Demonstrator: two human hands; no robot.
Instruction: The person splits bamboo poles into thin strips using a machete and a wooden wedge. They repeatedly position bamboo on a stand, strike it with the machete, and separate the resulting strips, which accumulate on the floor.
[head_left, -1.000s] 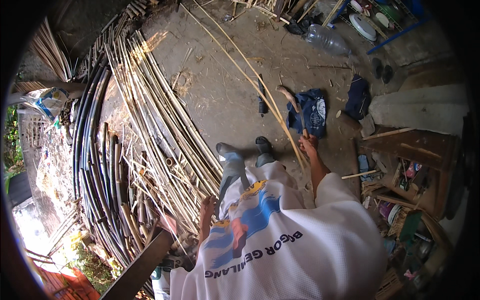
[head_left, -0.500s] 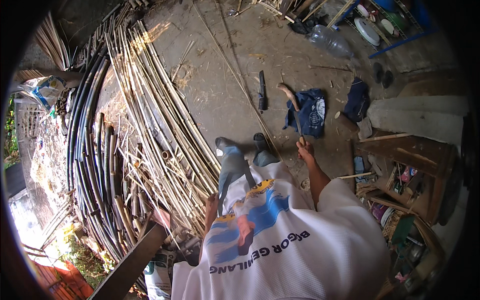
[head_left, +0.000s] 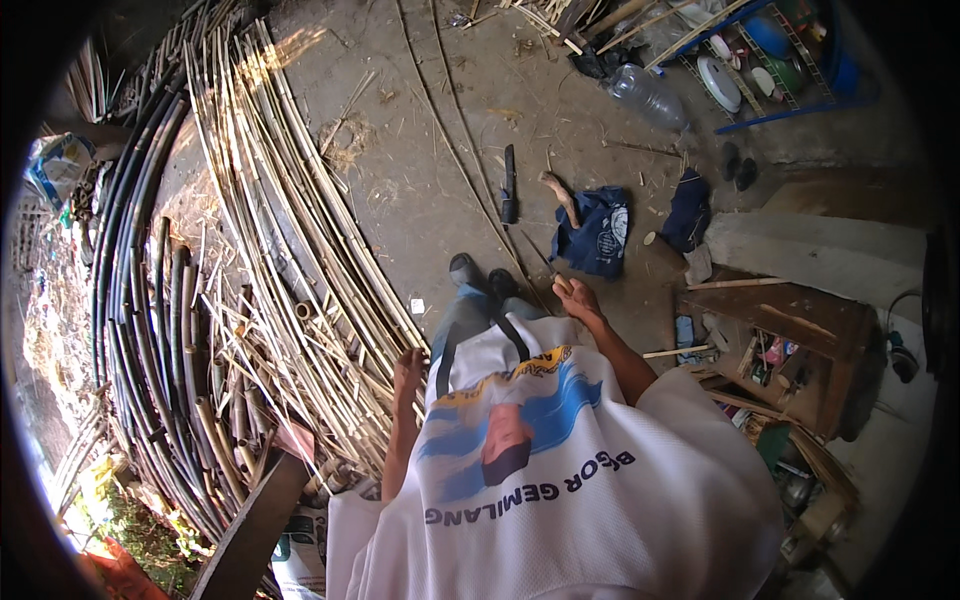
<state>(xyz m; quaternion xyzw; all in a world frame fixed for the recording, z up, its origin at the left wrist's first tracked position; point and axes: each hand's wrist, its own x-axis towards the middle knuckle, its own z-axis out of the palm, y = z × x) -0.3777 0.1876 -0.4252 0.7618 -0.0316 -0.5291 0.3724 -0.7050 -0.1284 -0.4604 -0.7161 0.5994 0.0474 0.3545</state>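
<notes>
My right hand (head_left: 577,298) is closed round the light wooden handle of a knife (head_left: 541,257). Its thin dark blade slants forward and to the left over the floor. Just beyond the blade, a curved piece of wood (head_left: 563,200) lies against a dark blue cloth bag (head_left: 603,240). My left hand (head_left: 408,368) hangs beside my left leg with its fingers curled, next to the ends of long split bamboo strips (head_left: 330,230). Whether anything sits inside those fingers is hidden.
A black sheath-like object (head_left: 509,185) lies on the concrete floor ahead. Dark bamboo poles (head_left: 135,260) are piled at far left, and a wooden beam (head_left: 255,525) juts in at lower left. On the right stand a wooden cabinet (head_left: 790,320) and, farther off, a blue rack (head_left: 770,118).
My right hand has drawn left and back, and the knife has swung from beside the curved wood to point forward-left. My left hand has come slightly forward. The whole view has shifted.
</notes>
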